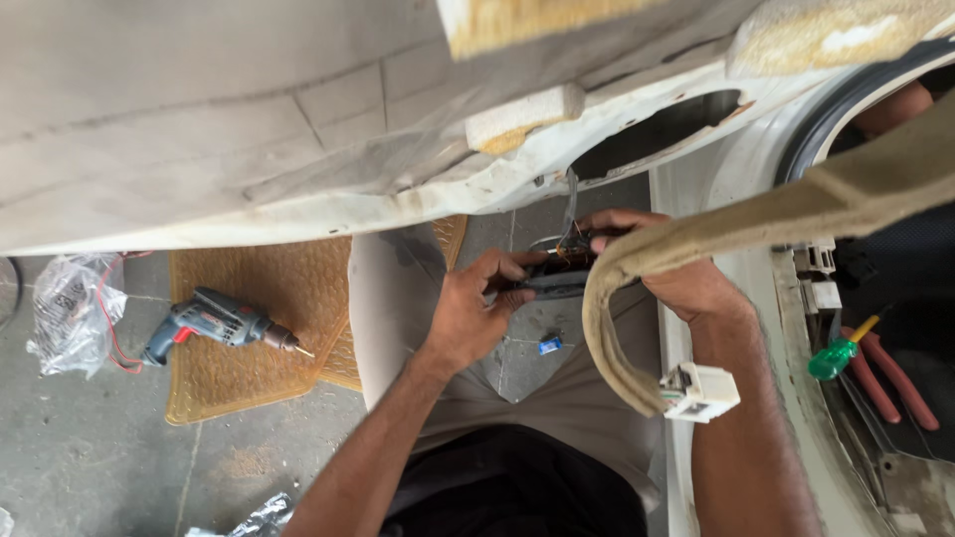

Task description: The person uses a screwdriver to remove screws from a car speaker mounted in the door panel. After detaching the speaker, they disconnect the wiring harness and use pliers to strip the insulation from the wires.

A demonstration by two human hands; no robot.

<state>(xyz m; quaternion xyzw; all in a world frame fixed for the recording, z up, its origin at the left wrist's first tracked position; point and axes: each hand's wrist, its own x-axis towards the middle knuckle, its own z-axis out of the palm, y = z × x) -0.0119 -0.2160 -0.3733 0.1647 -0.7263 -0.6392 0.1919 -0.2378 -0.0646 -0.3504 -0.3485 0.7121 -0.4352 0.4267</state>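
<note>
Both hands pinch a small dark connector (557,281) just under the door panel (298,129), left hand (473,313) and right hand (686,283) fingers clamped on it, and a hard tug could snap the thin wires (569,214) above.

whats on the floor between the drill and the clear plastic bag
A red wire loops there, from the plastic bag to the drill; the head view shows it.

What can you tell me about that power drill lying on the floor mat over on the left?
The power drill has a blue-grey body with a red trigger and a dark chuck holding a thin bit that points right. It lies on its side on a tan textured mat, untouched by either hand. A red cable runs from it toward a clear plastic bag.
</note>
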